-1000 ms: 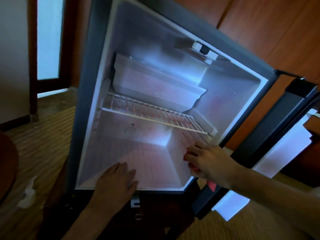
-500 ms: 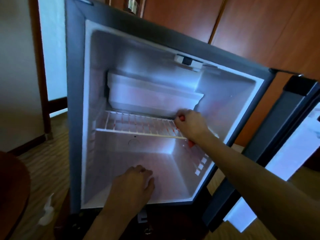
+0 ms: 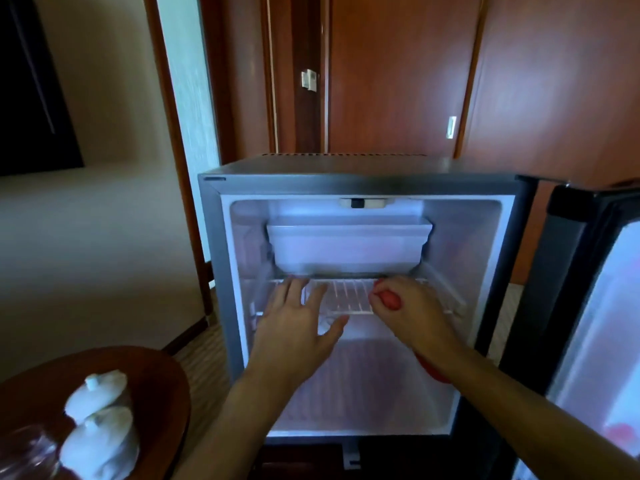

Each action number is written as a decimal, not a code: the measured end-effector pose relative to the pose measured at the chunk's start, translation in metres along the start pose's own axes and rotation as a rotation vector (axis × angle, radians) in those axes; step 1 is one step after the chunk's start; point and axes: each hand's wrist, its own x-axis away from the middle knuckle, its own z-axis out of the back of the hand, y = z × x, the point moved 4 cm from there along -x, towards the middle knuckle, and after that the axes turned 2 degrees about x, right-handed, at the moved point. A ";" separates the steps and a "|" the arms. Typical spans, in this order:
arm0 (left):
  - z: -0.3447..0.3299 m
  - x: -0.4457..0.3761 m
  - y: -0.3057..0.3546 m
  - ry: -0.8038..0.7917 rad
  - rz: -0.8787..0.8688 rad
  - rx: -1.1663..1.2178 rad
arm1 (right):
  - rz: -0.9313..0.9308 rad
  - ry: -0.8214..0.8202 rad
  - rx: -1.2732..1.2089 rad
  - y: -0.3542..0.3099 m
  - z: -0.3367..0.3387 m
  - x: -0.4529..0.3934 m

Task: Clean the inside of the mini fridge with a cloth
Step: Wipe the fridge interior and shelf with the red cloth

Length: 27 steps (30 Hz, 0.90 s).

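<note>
Head view: wiping the wire shelf (image 3: pixel 349 296) inside the mini fridge (image 3: pixel 360 306), judging by the pose. Right hand (image 3: pixel 408 306) with fingers curled round the red cloth (image 3: pixel 389 299) at the shelf; left hand (image 3: pixel 301 320) spread flat, fingers straight, steadying the shelf front. Next, probably sweeping across the bars with light pressure.

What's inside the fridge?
The fridge holds a white compartment above a wire shelf. The left hand reaches onto the shelf; the right hand grips a red cloth. The arms cover some floor.
</note>
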 end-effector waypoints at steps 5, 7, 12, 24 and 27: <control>-0.023 -0.049 -0.023 -0.423 0.094 -0.137 | -0.110 -0.179 0.073 0.014 -0.024 -0.051; -0.032 -0.053 -0.032 -0.479 0.084 -0.202 | -0.118 -0.215 0.103 0.014 -0.029 -0.056; -0.030 -0.063 -0.041 -0.499 0.070 -0.192 | -0.029 -0.203 0.133 0.006 -0.017 -0.030; -0.038 -0.062 -0.048 -0.417 0.011 -0.202 | -0.022 -0.304 0.111 0.015 -0.016 -0.029; -0.043 -0.063 -0.051 -0.412 0.000 -0.215 | -0.072 -0.350 0.168 0.023 -0.028 -0.054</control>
